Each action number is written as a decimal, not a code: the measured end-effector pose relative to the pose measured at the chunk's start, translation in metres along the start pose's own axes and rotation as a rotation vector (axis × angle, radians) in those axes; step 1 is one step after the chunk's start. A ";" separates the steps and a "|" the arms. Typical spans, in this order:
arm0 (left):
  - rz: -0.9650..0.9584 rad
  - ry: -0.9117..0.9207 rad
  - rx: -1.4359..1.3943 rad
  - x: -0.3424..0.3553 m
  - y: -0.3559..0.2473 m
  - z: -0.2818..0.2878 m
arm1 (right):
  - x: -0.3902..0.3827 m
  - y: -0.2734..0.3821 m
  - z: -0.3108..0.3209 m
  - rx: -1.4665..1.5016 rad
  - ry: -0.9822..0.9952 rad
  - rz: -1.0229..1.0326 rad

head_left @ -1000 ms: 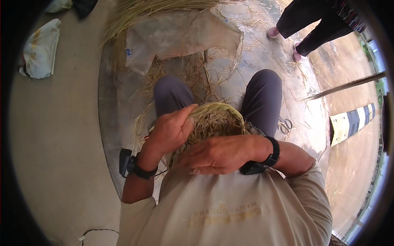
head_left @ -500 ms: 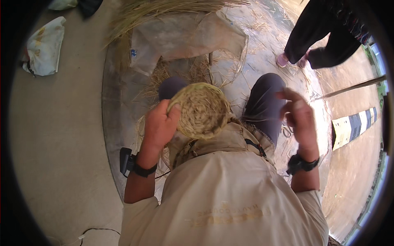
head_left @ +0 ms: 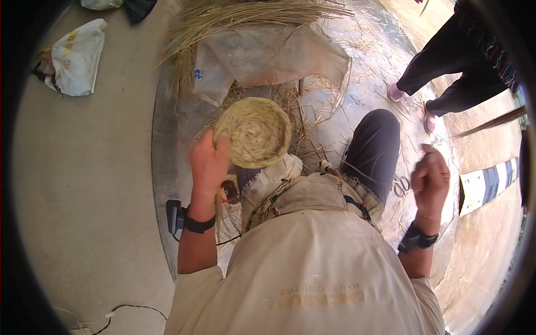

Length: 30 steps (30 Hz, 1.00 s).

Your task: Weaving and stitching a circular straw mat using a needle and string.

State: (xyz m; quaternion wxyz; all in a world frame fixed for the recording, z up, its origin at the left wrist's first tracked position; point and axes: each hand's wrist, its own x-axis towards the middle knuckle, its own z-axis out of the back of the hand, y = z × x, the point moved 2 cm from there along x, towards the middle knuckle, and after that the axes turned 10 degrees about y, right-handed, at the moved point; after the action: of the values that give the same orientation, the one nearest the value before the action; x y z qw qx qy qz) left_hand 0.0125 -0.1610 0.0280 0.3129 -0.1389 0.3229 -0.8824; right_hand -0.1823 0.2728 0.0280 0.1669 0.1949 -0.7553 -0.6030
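My left hand (head_left: 207,162) grips the left rim of a shallow round woven straw basket (head_left: 255,134), thumb inside, and holds it tilted toward me above my left knee. My right hand (head_left: 431,181) is raised at the right, apart from the basket, fingers loosely bent and slightly blurred, with nothing visible in them. A pair of scissors (head_left: 402,187) lies beside it on the grey ground sheet. A small reddish, dark object (head_left: 229,191) shows beside my left wrist, too unclear to name. Long dry stalks (head_left: 245,12) and a crumpled translucent plastic sheet (head_left: 273,53) lie beyond the basket.
A person in dark trousers and pink shoes (head_left: 435,67) stands at upper right. Below them are a long pole (head_left: 488,123) and a striped board (head_left: 488,184). A white sack (head_left: 75,56) and dark bag (head_left: 139,8) lie at upper left, a cable (head_left: 128,307) at lower left.
The basket has risen from my lap and tilted, held by my left hand. My right hand has left it and moved out to the right. The standing person's feet have shifted.
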 end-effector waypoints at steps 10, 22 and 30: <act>-0.316 0.120 -0.151 -0.037 -0.054 -0.029 | 0.026 -0.019 -0.183 -0.750 0.713 0.264; -0.390 0.120 -0.130 -0.037 -0.065 -0.032 | 0.028 -0.023 -0.187 -0.750 0.699 0.214; -0.433 0.090 -0.018 -0.043 -0.068 -0.040 | 0.039 -0.036 -0.202 -0.648 0.677 0.243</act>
State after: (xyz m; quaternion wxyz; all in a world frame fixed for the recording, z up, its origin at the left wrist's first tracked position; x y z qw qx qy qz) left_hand -0.0041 -0.0737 0.0410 0.1003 -0.1681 0.3071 -0.9313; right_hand -0.1148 0.0755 0.0377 0.5246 0.2286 -0.4490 -0.6862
